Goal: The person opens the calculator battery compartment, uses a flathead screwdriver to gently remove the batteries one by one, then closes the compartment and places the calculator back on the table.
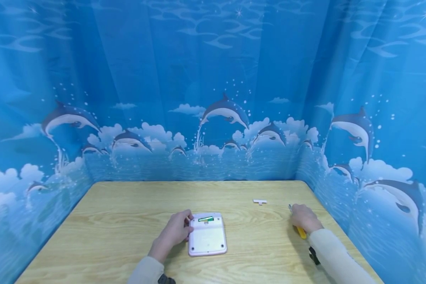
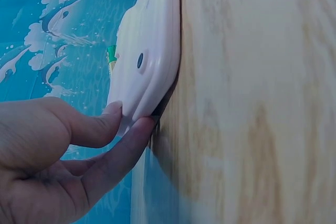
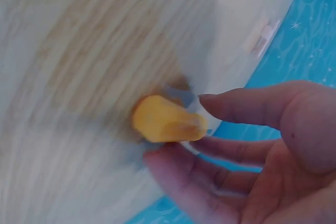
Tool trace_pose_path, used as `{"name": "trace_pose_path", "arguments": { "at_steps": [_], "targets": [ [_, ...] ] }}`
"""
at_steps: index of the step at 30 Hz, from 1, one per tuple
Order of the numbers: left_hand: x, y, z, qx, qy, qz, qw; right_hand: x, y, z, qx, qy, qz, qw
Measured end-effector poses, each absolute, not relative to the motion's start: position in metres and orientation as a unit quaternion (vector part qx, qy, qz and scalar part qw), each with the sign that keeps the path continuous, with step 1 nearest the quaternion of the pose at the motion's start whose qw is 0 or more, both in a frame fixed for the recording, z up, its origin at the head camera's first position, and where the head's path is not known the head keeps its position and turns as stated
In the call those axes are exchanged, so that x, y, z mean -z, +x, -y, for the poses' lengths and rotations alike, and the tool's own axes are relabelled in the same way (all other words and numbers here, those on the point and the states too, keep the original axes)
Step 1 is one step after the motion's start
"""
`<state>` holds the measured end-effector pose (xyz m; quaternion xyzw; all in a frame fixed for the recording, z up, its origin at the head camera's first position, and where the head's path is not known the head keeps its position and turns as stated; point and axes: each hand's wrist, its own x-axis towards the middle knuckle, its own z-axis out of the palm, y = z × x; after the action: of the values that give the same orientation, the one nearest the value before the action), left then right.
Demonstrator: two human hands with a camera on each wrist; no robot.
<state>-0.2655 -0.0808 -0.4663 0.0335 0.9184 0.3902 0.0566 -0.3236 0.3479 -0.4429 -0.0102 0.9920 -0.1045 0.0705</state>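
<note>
A flat white device [image 1: 207, 238], shaped like a calculator, lies on the table with its underside up. A green battery [image 1: 206, 219] shows in the slot near its far edge. My left hand [image 1: 175, 228] pinches the device's left edge, thumb [image 2: 107, 124] on the upper face and a finger underneath. Far to the right, my right hand [image 1: 305, 218] is around a yellow-handled screwdriver [image 1: 301, 232] at the table. In the right wrist view the yellow handle [image 3: 163, 121] sits between loosely bent fingers and a thumb [image 3: 236, 106] held apart from it.
A small white T-shaped cover [image 1: 260, 201] lies on the wooden table [image 1: 127, 205], beyond the device and to its right. Blue curtains [image 1: 163, 79] printed with dolphins hang around the table's back and sides.
</note>
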Motion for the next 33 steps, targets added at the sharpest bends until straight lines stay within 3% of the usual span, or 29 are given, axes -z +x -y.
{"name": "trace_pose_path", "arguments": {
  "at_steps": [12,25,33],
  "targets": [
    [0.465,-0.266,0.080,-0.390,0.026,-0.919,0.059,0.421,-0.323,-0.302,0.075,-0.077,-0.994,0.018],
    [0.465,-0.267,0.079,-0.395,0.014,-0.916,0.064,0.403,-0.319,-0.243,0.113,-0.138,-0.984,0.016],
    [0.465,-0.266,0.079,-0.390,0.014,-0.918,0.063,0.397,-0.319,-0.216,0.132,-0.157,-0.978,0.045]
  ]
}}
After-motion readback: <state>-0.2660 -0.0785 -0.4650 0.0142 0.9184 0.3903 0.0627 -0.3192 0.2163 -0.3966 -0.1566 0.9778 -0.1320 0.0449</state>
